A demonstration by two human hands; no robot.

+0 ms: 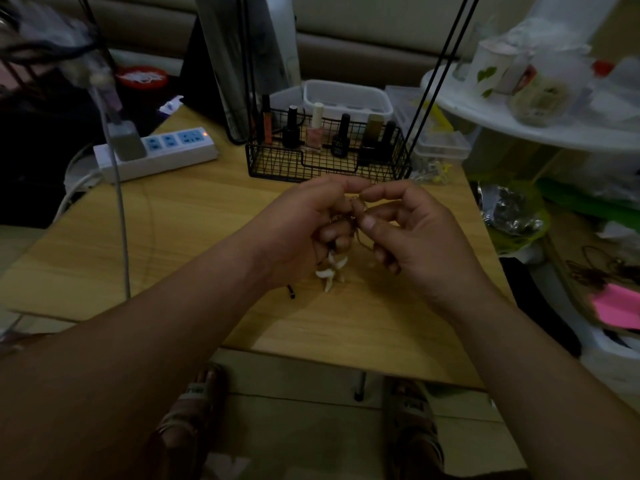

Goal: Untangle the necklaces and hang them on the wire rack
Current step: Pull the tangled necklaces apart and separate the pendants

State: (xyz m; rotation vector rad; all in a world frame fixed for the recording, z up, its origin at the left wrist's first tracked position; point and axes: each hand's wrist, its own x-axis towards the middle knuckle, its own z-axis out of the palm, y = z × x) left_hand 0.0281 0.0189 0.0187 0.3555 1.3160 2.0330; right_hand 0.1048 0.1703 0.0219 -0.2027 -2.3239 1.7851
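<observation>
Dangling between pinching fingers [372, 223], necklaces [332, 270]

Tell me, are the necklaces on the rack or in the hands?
In the hands: the left hand and right hand pinch the necklaces above the table.

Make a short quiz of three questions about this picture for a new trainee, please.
1. True or false: the tangled necklaces lie untouched on the table.
2. What holds the nail polish bottles? A) white tray B) wire rack C) power strip
3. Fill in: the white pendant hangs under the ___ hand.
Key: 1 false, the left hand and right hand pinch them; 2 B; 3 left.
</observation>
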